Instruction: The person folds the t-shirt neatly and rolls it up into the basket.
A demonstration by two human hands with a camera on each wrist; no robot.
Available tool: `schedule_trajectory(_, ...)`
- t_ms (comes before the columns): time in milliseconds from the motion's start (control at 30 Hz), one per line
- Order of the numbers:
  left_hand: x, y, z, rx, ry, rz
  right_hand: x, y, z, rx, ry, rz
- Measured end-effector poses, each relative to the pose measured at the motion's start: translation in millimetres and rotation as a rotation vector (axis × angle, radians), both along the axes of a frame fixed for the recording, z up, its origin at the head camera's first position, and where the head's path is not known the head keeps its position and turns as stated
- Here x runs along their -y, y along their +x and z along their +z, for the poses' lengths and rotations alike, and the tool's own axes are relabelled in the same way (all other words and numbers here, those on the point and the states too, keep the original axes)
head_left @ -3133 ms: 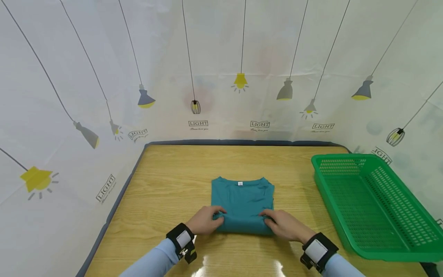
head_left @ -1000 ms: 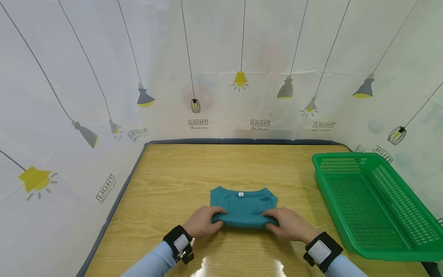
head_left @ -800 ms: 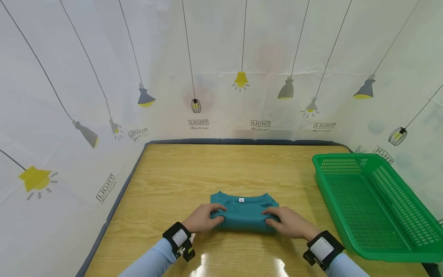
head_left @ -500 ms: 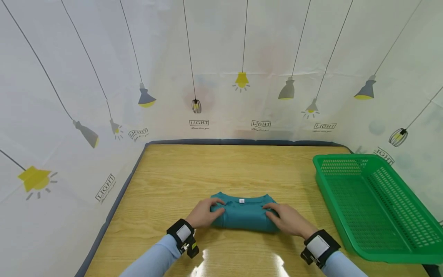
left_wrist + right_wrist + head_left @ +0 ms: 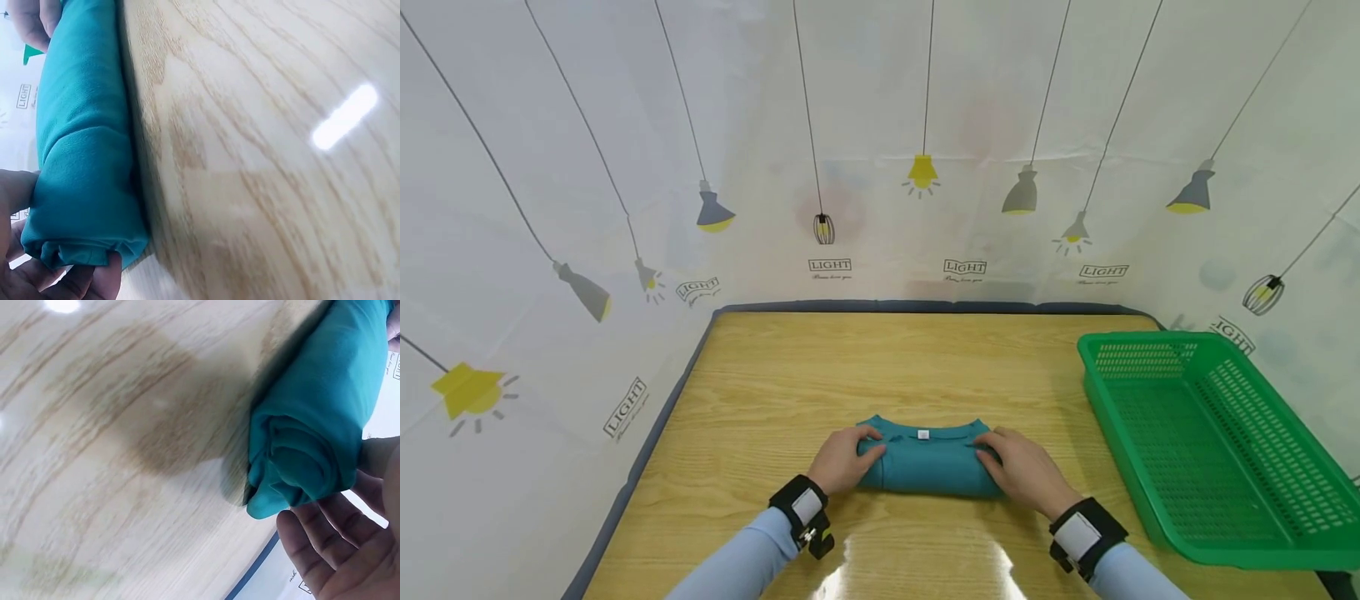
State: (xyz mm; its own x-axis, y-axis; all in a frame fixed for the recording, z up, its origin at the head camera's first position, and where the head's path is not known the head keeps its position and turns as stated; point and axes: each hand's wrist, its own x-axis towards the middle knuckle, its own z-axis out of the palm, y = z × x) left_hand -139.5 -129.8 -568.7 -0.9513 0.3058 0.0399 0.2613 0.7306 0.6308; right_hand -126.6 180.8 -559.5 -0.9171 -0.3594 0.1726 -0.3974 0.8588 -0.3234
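Note:
A teal shirt point(image 5: 930, 467) lies partly rolled up on the wooden table, its neckline and white tag still flat at the far side. My left hand point(image 5: 842, 458) holds the left end of the roll, thumb on the near side and fingers over the far side. In the left wrist view, fingertips point(image 5: 111, 275) curl round the end of the roll point(image 5: 87, 175). My right hand point(image 5: 1024, 468) grips the right end in the same way. The right wrist view shows the spiral layers of that end point(image 5: 303, 456), with the thumb and fingers on either side.
A green plastic basket point(image 5: 1120, 467) with slotted sides stands on the table point(image 5: 775, 375) at the right. A white sheet point(image 5: 880, 108) printed with hanging lamps surrounds the table along its back and sides.
The shirt has been rolled up from its near edge toward the neckline, so less of it lies flat. In the last half second both hands have shifted slightly at the roll's ends.

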Motion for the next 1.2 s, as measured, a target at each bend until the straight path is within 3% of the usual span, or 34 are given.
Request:
schedule_trajectory(233, -1.7, 2.0, 3.2, 0.016, 0.0, 0.023, 1.9, -2.6, -3.3, -0.027, 0.005, 0.002)
schedule_trajectory(467, -4.0, 0.6, -1.2, 0.046, -0.004, 0.059, 1.3, -7.1, -15.2, -0.09, -0.021, 0.003)
schedule_trajectory(600, -4.2, 0.5, -2.4, 0.072, -0.004, 0.075, 0.9, -9.4, -21.5, -0.075, -0.061, -0.015)
schedule_trajectory(733, -5.3, 0.4, -3.8, 0.047, -0.031, 0.092, 1.3, -10.8, -26.2, -0.068, -0.083, -0.028)
schedule_trajectory(833, -8.1, 2.9, -7.1, -0.057, -0.146, 0.098, 2.0, -10.5, -28.1, -0.14, -0.032, -0.008)
schedule_trajectory(933, -12.1, 5.8, -9.1, -0.249, -0.303, 0.078, 3.7, -8.1, -26.1, -0.261, 0.051, 0.056)
schedule_trajectory(1067, -15.9, 11.1, -4.5, -0.483, -0.425, -0.031, 8.7, -1.3, -18.8, -0.351, 0.142, 0.15)
schedule_trajectory(1200, -16.3, 19.0, -0.1, -0.558, -0.457, -0.147, 14.0, 9.1, -13.6, -0.317, 0.198, 0.18)
